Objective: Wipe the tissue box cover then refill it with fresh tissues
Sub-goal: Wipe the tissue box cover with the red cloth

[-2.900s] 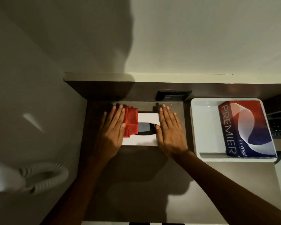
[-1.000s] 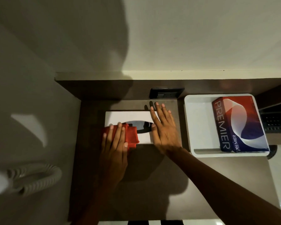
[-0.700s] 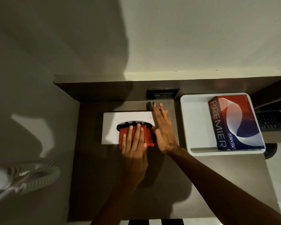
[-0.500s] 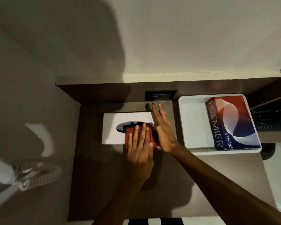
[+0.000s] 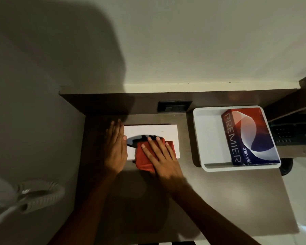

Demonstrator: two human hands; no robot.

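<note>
A white tissue box cover (image 5: pixel 157 129) with a dark oval opening lies on the brown counter (image 5: pixel 219 200). My right hand (image 5: pixel 162 158) lies flat on a folded red cloth (image 5: pixel 143 158) and presses it onto the cover's front right part. The cloth hangs over the cover's front edge. My left hand (image 5: pixel 115 151) rests flat against the left end of the cover, fingers together and holding nothing. A red and blue PREMIER tissue pack (image 5: pixel 249 137) lies in a white tray (image 5: pixel 201 138) to the right.
A black socket plate (image 5: pixel 174 106) sits in the back panel behind the cover. A dark telephone (image 5: pixel 293 135) stands right of the tray. A pale coiled cord (image 5: pixel 41 195) hangs at the lower left. A wall closes the counter's left side.
The red cloth slid from the cover's left end to its right front and passed from my left hand to my right. My left hand moved to the cover's left end.
</note>
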